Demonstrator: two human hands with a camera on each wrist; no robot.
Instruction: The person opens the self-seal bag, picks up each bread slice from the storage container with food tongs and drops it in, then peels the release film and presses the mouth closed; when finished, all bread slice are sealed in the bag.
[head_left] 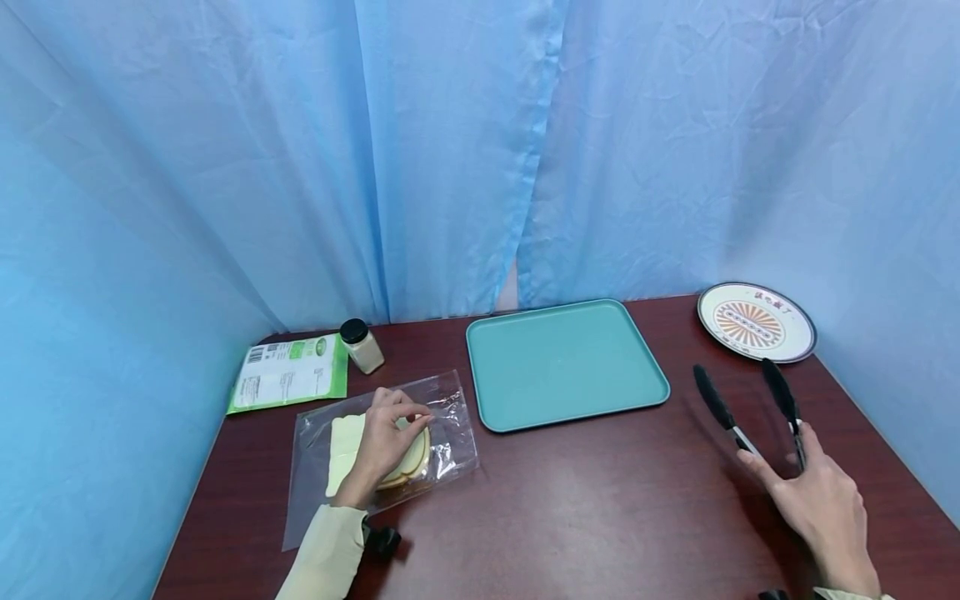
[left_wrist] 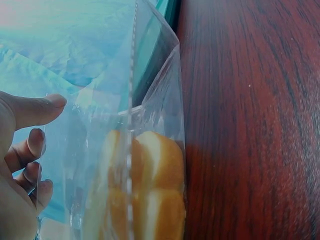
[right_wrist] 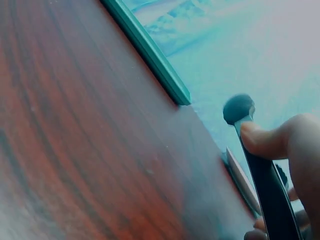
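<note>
My left hand (head_left: 386, 437) pinches the film of a clear plastic bag (head_left: 457, 433) between thumb and fingertips, over sliced bread (head_left: 345, 442) inside the bag. In the left wrist view the film (left_wrist: 115, 122) stands raised beside the fingers, and brown-crusted bread slices (left_wrist: 162, 165) show through it. My right hand (head_left: 821, 504) holds a pair of tongs (head_left: 738, 435) with black tips and metal arms. The tips spread wide apart and point away from me, toward the plate. In the right wrist view the thumb (right_wrist: 257, 140) lies along one tong arm (right_wrist: 270, 195).
A teal tray (head_left: 566, 367) lies at the back middle of the dark wooden table (head_left: 555, 508). The round patterned plate (head_left: 798, 321) is at the back right. A black-lidded jar (head_left: 366, 352) and a green-and-white packet (head_left: 288, 373) stand back left. Blue curtains (head_left: 450, 167) surround the table.
</note>
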